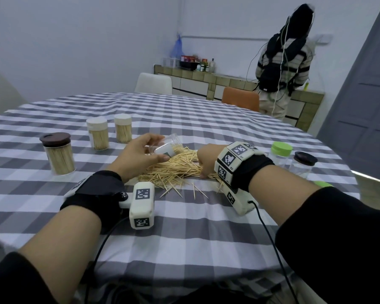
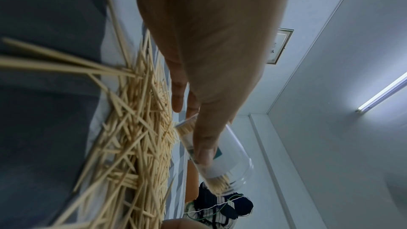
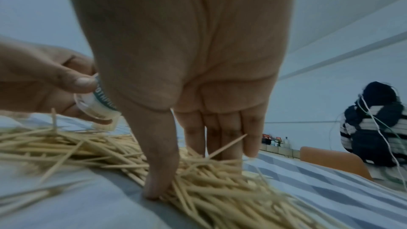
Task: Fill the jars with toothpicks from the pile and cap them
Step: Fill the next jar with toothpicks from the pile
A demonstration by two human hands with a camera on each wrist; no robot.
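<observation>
A loose pile of toothpicks (image 1: 171, 170) lies mid-table on the grey check cloth. My left hand (image 1: 154, 148) grips a clear jar (image 1: 172, 145) with a white label, tipped on its side just above the pile's far left edge, mouth towards the pile. The left wrist view shows a few toothpicks inside the jar (image 2: 222, 156), with my thumb along its side. My right hand (image 1: 203, 165) rests on the pile's right end. In the right wrist view its straight fingers (image 3: 220, 145) dig into the toothpicks (image 3: 220, 189) and the thumb presses down at the pile's near edge.
Three capped jars full of toothpicks stand at the left: one brown-lidded (image 1: 58, 154), two white-capped (image 1: 98, 133) (image 1: 123, 128). Two empty capped jars stand at the right, green-lidded (image 1: 280, 154) and dark-lidded (image 1: 302, 164). A person (image 1: 283, 62) stands at the far counter behind an orange chair (image 1: 240, 100).
</observation>
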